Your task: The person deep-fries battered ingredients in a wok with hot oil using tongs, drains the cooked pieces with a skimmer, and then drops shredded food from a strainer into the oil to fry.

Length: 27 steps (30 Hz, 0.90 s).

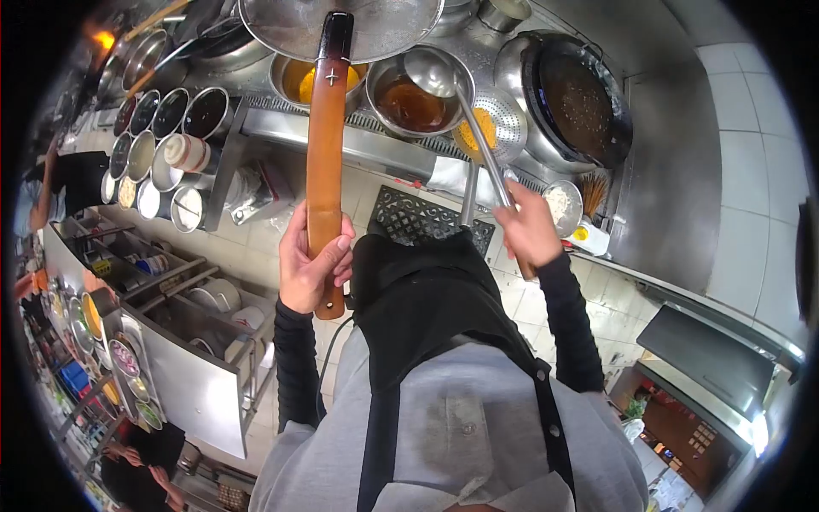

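Note:
My left hand (317,260) is wrapped round the long wooden handle of a wok (341,26), whose metal pan reaches the top edge of the view. My right hand (531,226) grips the lower handle of a steel ladle (485,145). The ladle's round head hangs over a metal bowl (464,96) of reddish-brown liquid; I cannot tell whether it touches it. Left of that, partly behind the wok's handle, is a metal bowl (280,78) with something orange-yellow in it. To the right, beneath the ladle's handle, rests a perforated strainer (514,128) with yellow bits in it.
A large pot (584,107) of dark liquid stands at the right. Near my right hand is a small bowl (561,209) of white bits. Several sauce containers (171,111) line the left. A flame (104,39) burns at upper left. Other people (77,183) stand at the left.

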Available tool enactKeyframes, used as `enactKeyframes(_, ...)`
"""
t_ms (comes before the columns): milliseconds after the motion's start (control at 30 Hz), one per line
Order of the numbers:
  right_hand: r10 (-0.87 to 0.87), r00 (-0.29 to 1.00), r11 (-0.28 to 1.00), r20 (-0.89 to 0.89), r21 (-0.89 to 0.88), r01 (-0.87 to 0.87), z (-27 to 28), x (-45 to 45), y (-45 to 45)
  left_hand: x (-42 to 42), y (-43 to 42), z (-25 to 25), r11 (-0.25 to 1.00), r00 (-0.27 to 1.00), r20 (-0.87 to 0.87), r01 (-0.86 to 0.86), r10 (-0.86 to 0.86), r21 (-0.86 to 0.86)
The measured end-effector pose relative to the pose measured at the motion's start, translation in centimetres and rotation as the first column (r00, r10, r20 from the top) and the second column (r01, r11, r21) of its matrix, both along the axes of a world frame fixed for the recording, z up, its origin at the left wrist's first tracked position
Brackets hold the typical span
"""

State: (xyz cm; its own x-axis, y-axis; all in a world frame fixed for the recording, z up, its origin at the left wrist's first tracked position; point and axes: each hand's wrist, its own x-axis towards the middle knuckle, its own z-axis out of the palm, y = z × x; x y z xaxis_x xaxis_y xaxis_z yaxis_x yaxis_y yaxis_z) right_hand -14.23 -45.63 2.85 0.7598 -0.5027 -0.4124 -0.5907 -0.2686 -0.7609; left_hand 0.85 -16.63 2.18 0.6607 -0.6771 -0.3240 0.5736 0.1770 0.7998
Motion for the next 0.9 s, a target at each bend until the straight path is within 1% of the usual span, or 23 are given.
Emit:
enactKeyframes(67,0.001,0.998,1.0,-0.061,-0.027,-0.003,-0.4,2.5,-0.1,-0.2,-0.1,0.2,1.0,1.0,-0.009,-0.003,0.003,-0.011)
enactKeyframes(167,0.094,0.988,0.994,-0.125,-0.051,-0.101,-2.2,4.6,-1.7,-0.5,0.2,0.0,1.0,1.0,-0.015,-0.006,0.006,-0.016)
enactKeyframes(233,0.066,0.986,0.997,-0.155,0.057,-0.058,-4.1,5.5,-3.3,-0.9,0.3,-0.1,1.0,1.0,-0.014,-0.012,0.011,-0.008)
enactKeyframes(300,0.047,0.976,0.987,-0.212,0.158,-0.014,-3.8,6.7,-4.0,-0.9,0.5,-0.6,1.0,1.0,-0.004,-0.012,0.011,-0.009)
enactKeyframes(400,-0.025,0.978,0.922,-0.208,0.373,0.103,-3.7,7.7,-5.0,-1.0,0.8,-0.9,1.0,1.0,-0.004,-0.021,0.021,0.006)
enactKeyframes(433,-0.038,0.98,0.906,-0.195,0.407,0.116,-3.7,7.9,-5.2,-1.1,0.8,-1.0,1.0,1.0,-0.003,-0.028,0.028,0.01)
enactKeyframes(533,-0.125,0.98,0.741,-0.151,0.643,0.194,-5.1,7.8,-6.3,-1.3,0.8,-1.0,0.999,0.999,-0.003,-0.046,0.046,0.017)
enactKeyframes(567,-0.168,0.973,0.569,-0.159,0.79,0.228,-5.7,7.4,-6.7,-1.4,0.8,-0.9,0.999,0.999,-0.005,-0.05,0.05,0.015)
enactKeyframes(600,-0.206,0.963,0.368,-0.176,0.898,0.243,-6.2,6.9,-6.9,-1.5,0.8,-0.8,0.998,0.998,-0.007,-0.055,0.056,0.013)
enactKeyframes(633,-0.237,0.95,0.146,-0.201,0.96,0.239,-6.6,6.4,-7.2,-1.5,0.7,-0.8,0.998,0.998,-0.006,-0.063,0.064,0.022)
enactKeyframes(733,-0.322,0.928,-0.005,-0.187,0.981,0.196,-4.7,4.3,-6.0,-1.8,0.5,-0.7,0.996,0.997,-0.007,-0.083,0.083,0.036)
enactKeyframes(767,-0.312,0.938,-0.058,-0.154,0.988,0.143,-4.8,3.4,-6.0,-1.9,0.5,-0.8,0.996,0.997,-0.011,-0.082,0.083,0.033)
enactKeyframes(867,-0.382,0.913,-0.138,-0.143,0.986,0.097,-2.9,1.3,-5.0,-2.1,0.2,-0.9,0.995,0.996,0.014,-0.084,0.083,0.06)
enactKeyframes(900,-0.414,0.902,-0.121,-0.122,0.99,0.078,-1.8,0.6,-4.6,-2.3,0.0,-0.9,0.994,0.996,0.029,-0.083,0.081,0.074)
